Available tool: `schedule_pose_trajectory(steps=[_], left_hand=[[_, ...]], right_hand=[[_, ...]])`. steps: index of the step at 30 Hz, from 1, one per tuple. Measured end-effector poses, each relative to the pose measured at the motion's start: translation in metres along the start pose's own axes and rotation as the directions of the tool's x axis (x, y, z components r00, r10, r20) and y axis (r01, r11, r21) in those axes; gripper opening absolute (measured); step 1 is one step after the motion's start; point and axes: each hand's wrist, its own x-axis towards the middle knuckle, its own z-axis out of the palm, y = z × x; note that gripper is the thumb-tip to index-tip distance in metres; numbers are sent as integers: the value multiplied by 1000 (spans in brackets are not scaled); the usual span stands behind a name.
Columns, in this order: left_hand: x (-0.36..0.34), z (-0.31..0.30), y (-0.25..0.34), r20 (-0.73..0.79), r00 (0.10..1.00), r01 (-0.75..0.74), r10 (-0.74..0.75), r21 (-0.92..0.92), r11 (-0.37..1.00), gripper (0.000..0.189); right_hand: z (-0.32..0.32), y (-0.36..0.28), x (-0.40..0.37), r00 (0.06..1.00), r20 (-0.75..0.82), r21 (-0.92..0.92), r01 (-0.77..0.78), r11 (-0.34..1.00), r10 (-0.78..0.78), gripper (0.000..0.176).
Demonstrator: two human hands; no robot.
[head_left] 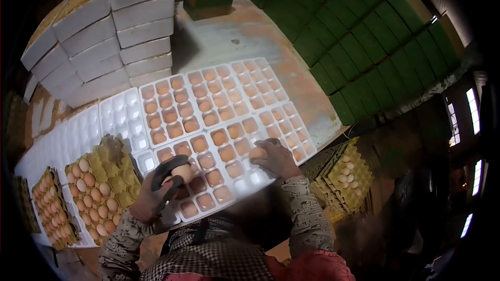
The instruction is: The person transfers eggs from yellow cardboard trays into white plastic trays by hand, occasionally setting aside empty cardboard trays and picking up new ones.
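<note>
White foam egg cartons [224, 105] lie side by side on the table, most cups filled with brown eggs. My left hand [156, 192] holds a brown egg [182, 171] over the near-left carton, with a dark object against the fingers. My right hand [276, 158] grips another brown egg [257, 153] above the near-right cups of the carton. A few cups along the near edge are bare.
A yellow-green pulp tray [101, 187] with brown eggs lies at the left, another [49, 208] further left. Stacked white cartons [125, 31] stand at the back left. Green trays [364, 36] pile up at the right, and pulp trays with eggs [346, 174] sit below the table edge.
</note>
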Motion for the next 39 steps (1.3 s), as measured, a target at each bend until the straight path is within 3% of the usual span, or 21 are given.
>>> schedule_pose_trajectory(steps=[2, 4, 6, 7, 9, 12, 14, 15, 18, 19, 22, 25, 26, 27, 28, 29, 30, 32, 35, 36, 39], left_hand=[[38, 46, -18, 80, 994, -68, 74, -77, 995, 43], [65, 79, -41, 165, 953, -278, 252, 155, 948, 44], [71, 108, -51, 351, 877, -479, 328, 580, 659, 42], [73, 115, -63, 344, 882, -470, 323, 586, 660, 42], [78, 125, -92, 403, 915, -397, 23, 890, 224, 38], [94, 128, -107, 358, 933, -349, 27, 886, 304, 38], [101, 143, -107, 338, 858, -496, 386, 742, 452, 37], [108, 152, -109, 349, 834, -526, 427, 738, 423, 40], [131, 164, -158, 561, 726, -571, 397, 814, -107, 42], [132, 158, -180, 566, 763, -552, 313, 822, -141, 41], [85, 123, -138, 533, 715, -621, 452, 782, 61, 47], [-7, 35, -63, 52, 837, -294, 544, 883, 367, 48], [-39, 2, -50, -148, 806, -169, 574, 870, 463, 48], [-61, -31, -48, -406, 738, -130, 539, 699, 704, 40], [-85, -67, -42, -487, 630, -157, 605, 683, 713, 36], [-104, -92, -38, -662, 514, -106, 546, 582, 806, 35], [-125, -126, -40, -609, 465, 87, 643, 754, 651, 36], [-145, -178, -54, -568, 538, 314, 622, 820, 478, 39], [-139, -205, -64, -285, 868, 316, 406, 949, -9, 39], [-138, -203, -59, -277, 870, 301, 407, 954, 6, 39], [-140, -200, -45, -209, 908, 220, 362, 975, 13, 40]], right_hand=[[5, 4, -6, 996, 53, -8, -66, 998, 67, 60], [8, 16, 0, 993, 118, 7, 30, 1000, -31, 61], [4, 22, 15, 994, -7, 32, 114, 993, -113, 53], [4, 20, 26, 971, -201, 132, 155, 979, -127, 47], [22, 22, 50, 810, -529, 83, 345, 935, -252, 28], [56, 40, 66, 768, -429, -220, 423, 879, -476, 27], [59, 60, 74, 820, -398, 160, 504, 849, -411, 25], [57, 64, 72, 785, -432, 128, 541, 831, -445, 25], [47, 63, 69, 824, -308, 182, 541, 821, -475, 17], [50, 71, 78, 810, -286, 149, 565, 812, -511, 24], [46, 56, 77, 903, -281, 277, 400, 874, -324, 23], [47, -56, 49, 815, -449, 286, 520, 804, -367, 23], [50, -105, 32, 839, -335, 419, 541, 729, -429, 26], [59, -155, 20, 771, -252, 441, 629, 640, -585, 32], [71, -201, 9, 689, -158, 410, 698, 588, -708, 35], [92, -243, 8, 469, -191, 188, 879, 437, -862, 41], [110, -283, 5, 371, -195, 177, 924, 339, -908, 47], [161, -333, 16, 213, -171, 1, 976, 216, -962, 45], [207, -349, 40, 234, 73, -38, 972, 232, -969, 46], [192, -355, 35, 246, 87, -49, 969, 243, -965, 46], [161, -350, 32, 612, 106, 669, 539, 512, -784, 49]])
